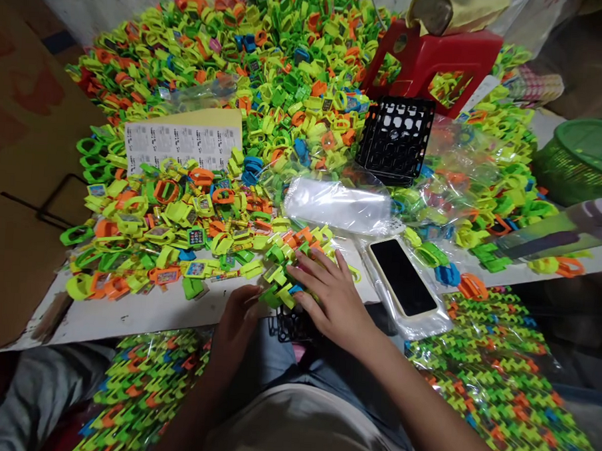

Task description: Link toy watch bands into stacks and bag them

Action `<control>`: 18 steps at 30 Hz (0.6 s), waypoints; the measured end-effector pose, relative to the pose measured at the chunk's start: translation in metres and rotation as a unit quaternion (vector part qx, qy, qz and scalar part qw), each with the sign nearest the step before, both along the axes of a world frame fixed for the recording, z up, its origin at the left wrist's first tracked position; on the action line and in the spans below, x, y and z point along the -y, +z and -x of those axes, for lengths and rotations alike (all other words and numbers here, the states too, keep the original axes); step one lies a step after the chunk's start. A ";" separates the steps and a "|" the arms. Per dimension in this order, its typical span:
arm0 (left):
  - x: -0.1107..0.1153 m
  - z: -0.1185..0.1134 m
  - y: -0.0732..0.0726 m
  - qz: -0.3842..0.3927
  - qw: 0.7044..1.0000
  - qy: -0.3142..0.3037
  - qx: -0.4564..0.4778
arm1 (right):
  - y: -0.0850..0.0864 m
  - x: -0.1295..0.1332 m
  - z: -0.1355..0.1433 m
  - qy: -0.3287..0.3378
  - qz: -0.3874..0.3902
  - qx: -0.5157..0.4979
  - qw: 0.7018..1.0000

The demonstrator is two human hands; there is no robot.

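Note:
A block of small plastic toy watches (284, 268), green, yellow, orange and blue, stands in rows at the table's front edge. My right hand (330, 293) lies over its right side, fingers spread and touching the watches. Against the left side is my left hand (238, 312), in shadow, with its fingers bent together; what they grip is hidden. Below the block, above my lap, part of a black plastic rack (294, 325) shows. Loose toy watches (182, 213) lie heaped to the left. A clear plastic bag (339, 204) rests just behind the block.
A phone (403, 276) lies on plastic bags to the right. Behind stand a black rack (397, 136) and a red stool (438, 65). A label sheet (185, 144) lies left, a green basket (583, 158) far right. Bagged watches (494, 367) lie below the table (127, 321).

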State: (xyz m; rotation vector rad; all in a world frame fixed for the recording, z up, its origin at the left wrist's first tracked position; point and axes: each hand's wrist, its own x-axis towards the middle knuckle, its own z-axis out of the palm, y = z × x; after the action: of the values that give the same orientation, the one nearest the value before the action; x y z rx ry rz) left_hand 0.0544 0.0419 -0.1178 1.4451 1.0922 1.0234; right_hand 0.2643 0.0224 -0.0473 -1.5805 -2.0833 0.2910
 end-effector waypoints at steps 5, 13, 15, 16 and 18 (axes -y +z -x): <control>0.008 -0.022 0.013 -0.043 0.998 0.045 -0.018 | 0.002 -0.002 0.001 0.011 0.016 -0.004 1.000; -0.005 -0.031 0.014 -0.060 0.996 0.049 -0.031 | 0.001 -0.003 -0.002 0.017 0.025 -0.014 0.999; -0.005 -0.029 0.012 -0.060 0.997 0.040 -0.029 | 0.000 -0.004 -0.004 0.021 0.021 -0.037 0.999; -0.005 -0.028 0.010 -0.054 0.998 0.036 -0.023 | -0.001 -0.003 -0.006 0.023 0.013 -0.056 0.998; -0.004 -0.026 0.002 -0.033 0.999 0.024 0.002 | -0.003 0.000 -0.012 0.007 -0.026 -0.105 0.994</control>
State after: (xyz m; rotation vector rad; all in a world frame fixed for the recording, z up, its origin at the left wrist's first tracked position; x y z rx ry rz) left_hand 0.0806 0.0461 -0.1162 1.4757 1.1037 1.1049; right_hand 0.2767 0.0226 -0.0505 -1.4391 -1.9261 0.3883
